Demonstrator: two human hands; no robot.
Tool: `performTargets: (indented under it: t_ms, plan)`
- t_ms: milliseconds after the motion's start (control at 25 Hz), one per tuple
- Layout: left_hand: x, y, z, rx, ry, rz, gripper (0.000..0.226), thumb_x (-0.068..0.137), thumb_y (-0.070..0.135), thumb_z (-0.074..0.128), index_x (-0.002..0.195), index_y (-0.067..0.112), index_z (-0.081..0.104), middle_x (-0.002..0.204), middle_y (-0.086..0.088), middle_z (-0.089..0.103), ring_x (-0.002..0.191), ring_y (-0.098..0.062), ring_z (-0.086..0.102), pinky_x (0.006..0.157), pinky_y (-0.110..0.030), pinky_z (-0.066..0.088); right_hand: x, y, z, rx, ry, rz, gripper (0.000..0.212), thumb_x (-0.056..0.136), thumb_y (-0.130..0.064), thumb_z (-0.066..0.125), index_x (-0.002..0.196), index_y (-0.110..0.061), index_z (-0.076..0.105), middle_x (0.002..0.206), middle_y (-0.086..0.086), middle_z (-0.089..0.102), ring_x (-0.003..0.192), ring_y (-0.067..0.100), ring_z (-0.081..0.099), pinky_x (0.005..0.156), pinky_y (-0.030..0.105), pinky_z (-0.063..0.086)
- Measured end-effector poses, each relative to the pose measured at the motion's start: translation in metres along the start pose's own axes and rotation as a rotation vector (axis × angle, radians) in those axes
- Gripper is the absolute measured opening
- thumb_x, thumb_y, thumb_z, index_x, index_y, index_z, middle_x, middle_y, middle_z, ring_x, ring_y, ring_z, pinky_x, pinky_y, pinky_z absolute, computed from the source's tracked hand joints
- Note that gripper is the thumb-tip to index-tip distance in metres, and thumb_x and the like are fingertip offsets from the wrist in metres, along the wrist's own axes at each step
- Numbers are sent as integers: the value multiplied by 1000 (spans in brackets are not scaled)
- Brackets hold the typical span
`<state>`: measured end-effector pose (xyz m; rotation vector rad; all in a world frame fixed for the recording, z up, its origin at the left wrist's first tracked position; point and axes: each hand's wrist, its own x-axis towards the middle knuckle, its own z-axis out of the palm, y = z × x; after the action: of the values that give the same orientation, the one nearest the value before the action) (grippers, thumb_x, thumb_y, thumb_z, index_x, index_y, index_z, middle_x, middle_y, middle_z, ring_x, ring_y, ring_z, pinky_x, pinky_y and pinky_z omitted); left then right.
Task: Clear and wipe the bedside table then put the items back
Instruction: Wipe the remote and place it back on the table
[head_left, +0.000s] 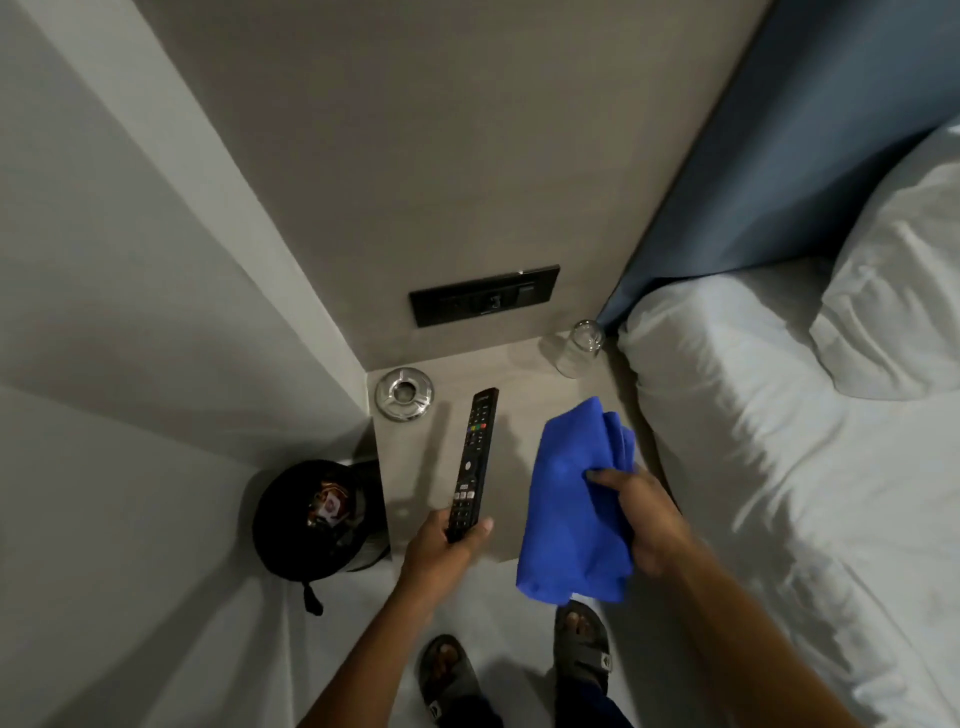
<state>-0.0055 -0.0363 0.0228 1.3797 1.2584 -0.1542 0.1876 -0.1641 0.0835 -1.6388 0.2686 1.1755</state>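
Head view: left hand (441, 545) grips remote (474, 462) (table's (410, 467) near edge).

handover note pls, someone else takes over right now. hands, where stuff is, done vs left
Left hand: grip closed on the near end of the remote, which points out over the bedside table; can't tell if it's being lifted or set down.
Right hand: holding the folded blue cloth over the table's right front part.
On the table: ashtray in the back left corner, glass upside down in the back right corner by the bed.
Done: unclear; table is not cleared now.
Left: depends on stage. Clear the items and wipe, or finish putting them back.
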Motion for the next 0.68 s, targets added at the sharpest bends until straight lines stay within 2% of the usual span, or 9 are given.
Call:
performTargets:
  t_ms: [80, 240, 360, 440, 480, 520, 560, 640, 680]
  plan:
    - [11, -2, 11, 117, 114, -42, 46, 84, 46, 68, 116, 14, 60, 104, -4, 70, 90, -22, 64, 73, -26, 44, 24, 13, -12, -112, 97, -24, 30, 90, -10, 64, 119, -15, 58, 102, 13, 68, 91, 33, 66, 71, 42, 53]
    - [51, -13, 43, 268, 267, -46, 51, 86, 41, 66, 124, 10, 51, 118, -13, 66, 107, -35, 63, 82, -37, 49, 102, 28, -42, -309, 169, -7, 43, 90, -8, 65, 131, -10, 51, 118, 15, 62, 101, 33, 61, 93, 52, 50]
    - [67, -33, 69, 271, 347, -37, 51, 85, 37, 68, 124, 8, 52, 117, -15, 66, 104, -33, 65, 81, -40, 52, 149, 39, -56, -496, 169, 49, 48, 89, -9, 67, 134, -7, 49, 125, 17, 59, 97, 28, 57, 83, 42, 48]
    - [70, -43, 80, 227, 355, -56, 52, 85, 35, 68, 126, 7, 51, 117, -15, 66, 105, -32, 64, 82, -39, 52, 165, 44, -62, -703, 221, 57, 58, 88, -14, 70, 138, -5, 42, 134, 22, 53, 112, 35, 55, 92, 46, 46]
    - [73, -45, 80, 234, 347, -49, 54, 85, 33, 69, 128, 7, 50, 119, -15, 64, 107, -32, 63, 84, -39, 50, 170, 41, -63, -909, 293, 11, 70, 86, -20, 73, 143, -7, 35, 140, 23, 47, 122, 39, 49, 99, 49, 43]
    - [79, -45, 76, 277, 334, -23, 55, 86, 31, 69, 131, 7, 49, 122, -16, 62, 110, -32, 60, 86, -38, 49, 172, 37, -61, -1154, 374, -122, 81, 83, -25, 75, 147, -11, 27, 144, 23, 41, 130, 40, 42, 104, 52, 38]
    - [86, -45, 69, 356, 311, 21, 57, 86, 27, 68, 135, 7, 47, 125, -18, 58, 113, -33, 57, 89, -40, 48, 173, 32, -55, -1367, 398, -354, 89, 79, -28, 76, 149, -16, 22, 147, 21, 37, 134, 40, 37, 107, 54, 34]
    - [102, -38, 45, 576, 231, 175, 60, 87, 21, 66, 140, 8, 43, 133, -19, 50, 122, -35, 49, 97, -44, 46, 168, 26, -25, -1606, 149, -809, 98, 72, -33, 79, 150, -20, 21, 153, 15, 33, 141, 38, 30, 110, 54, 30]
    - [108, -30, 33, 681, 187, 254, 61, 87, 19, 66, 142, 9, 41, 137, -18, 46, 127, -34, 45, 100, -45, 45, 166, 25, -9, -1702, -19, -883, 103, 70, -35, 81, 152, -21, 21, 157, 12, 28, 146, 35, 23, 113, 54, 25]
